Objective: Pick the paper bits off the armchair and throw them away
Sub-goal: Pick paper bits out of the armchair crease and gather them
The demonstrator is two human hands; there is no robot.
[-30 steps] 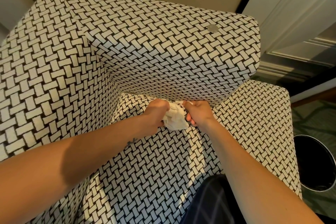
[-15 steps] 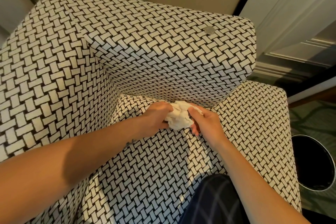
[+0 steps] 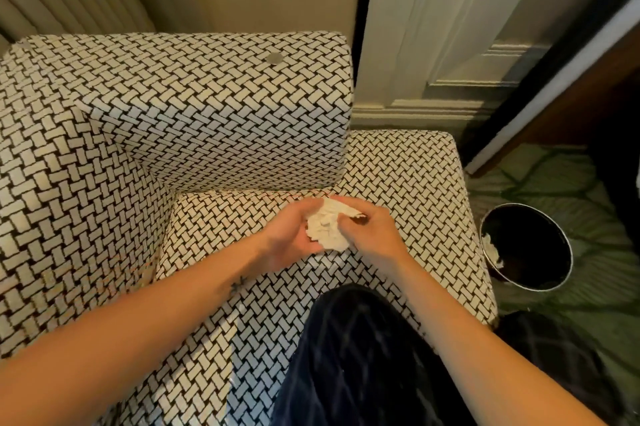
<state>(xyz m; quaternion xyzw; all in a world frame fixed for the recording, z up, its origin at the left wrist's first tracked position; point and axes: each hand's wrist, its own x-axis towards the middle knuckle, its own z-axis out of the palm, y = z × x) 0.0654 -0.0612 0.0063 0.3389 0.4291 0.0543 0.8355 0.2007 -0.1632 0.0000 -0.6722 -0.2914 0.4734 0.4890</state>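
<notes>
Gathered between both hands, a wad of paper bits is held just above the armchair seat; it is cupped by the left hand and pinched by the right hand. A bin (paper scraps inside) is seen beside the chair.

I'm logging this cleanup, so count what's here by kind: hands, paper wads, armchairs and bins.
Hands: 2, the left hand and right hand, both with a grip on the paper.
Paper wads: 1, the crumpled paper wad.
Armchairs: 1, the woven-pattern armchair.
Bins: 1, the black bin.
Total: 5.
</notes>
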